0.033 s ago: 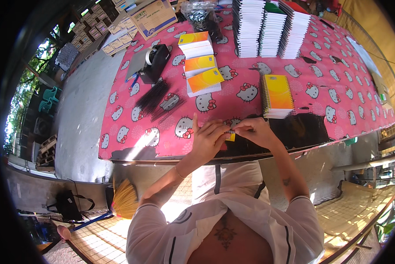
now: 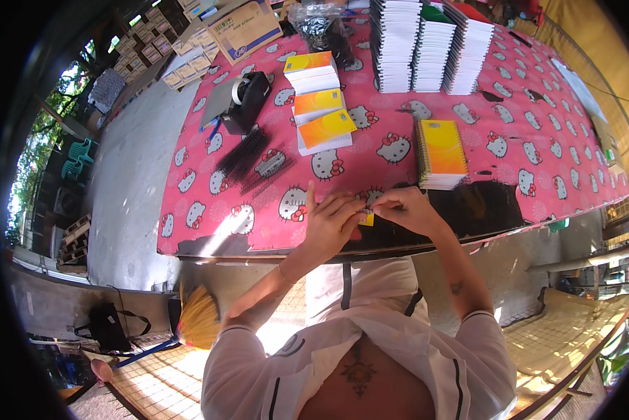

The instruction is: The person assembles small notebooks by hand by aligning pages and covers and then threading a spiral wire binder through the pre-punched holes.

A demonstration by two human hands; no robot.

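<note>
Two bare hands meet at the near edge of a pink, cat-patterned worktop (image 2: 388, 103), the centre of the clock used here. Between them, a small yellow-faced item (image 2: 368, 220) lies mostly hidden. The left hand (image 2: 332, 218) spreads over it, index finger raised; the right hand (image 2: 414, 211) bends its fingertips to its edge. Whether either grip grasps it, I cannot tell.

Among containers, a clear plastic bag (image 2: 323, 26) near 12 o'clock holds a tangle of dark pieces. At 11 o'clock, farther left, sits a brown cardboard box (image 2: 243, 33), its contents out of sight; more cartons (image 2: 185, 68) are stacked beyond. Between 10 and 11, a black tape dispenser (image 2: 251, 105) carries a roll of tape.

Loose black binding coils (image 2: 243, 155) spread at 10 o'clock. Yellow-orange booklets (image 2: 326, 128) lie in overlapping piles at 11. Tall stacks of white-paged notebooks (image 2: 396, 52) rise from 12 to 1, blocking what lies behind. At 2 o'clock stands a neat pile of coil-bound yellow notebooks (image 2: 443, 148). A straw broom (image 2: 198, 320) lies at 8, below worktop level.
</note>
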